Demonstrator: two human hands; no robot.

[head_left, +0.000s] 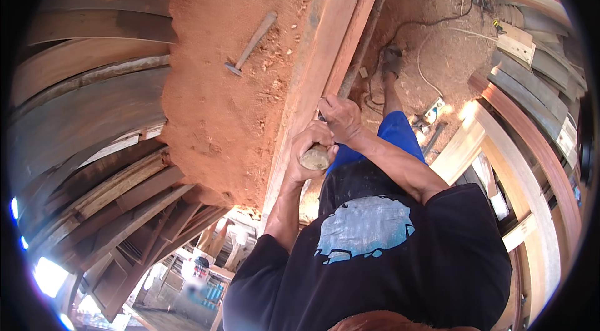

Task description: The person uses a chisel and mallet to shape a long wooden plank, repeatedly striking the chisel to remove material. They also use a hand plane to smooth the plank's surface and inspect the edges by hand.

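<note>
A long reddish wooden beam (328, 37) runs away from the person, and over its near stretch, toward its right-hand edge, is a tool with a rounded wooden handle (314, 158). The left hand (304, 145) has its fingers curled tightly around that handle, whose butt end faces up. The right hand (342, 120) sits just ahead, low against the beam, its fingers bent inward; whether they grip the tool's front part or press on the wood, I cannot tell, as the hand covers it. Facing the beam's near end, the dark T-shirt (450, 256) carries a large printed patch (365, 226) in pale grey-blue with brighter blue along its lower edge; whether lettering is part of it, I cannot tell. Left of the beam, a hammer (255, 40) lies on reddish sawdust (219, 137), with stacked boards (94, 93) farther out. Right of the beam are one foot (392, 59), a dark cord (431, 22) and, well apart, a pale offcut (517, 42) with marks too small to read.
</note>
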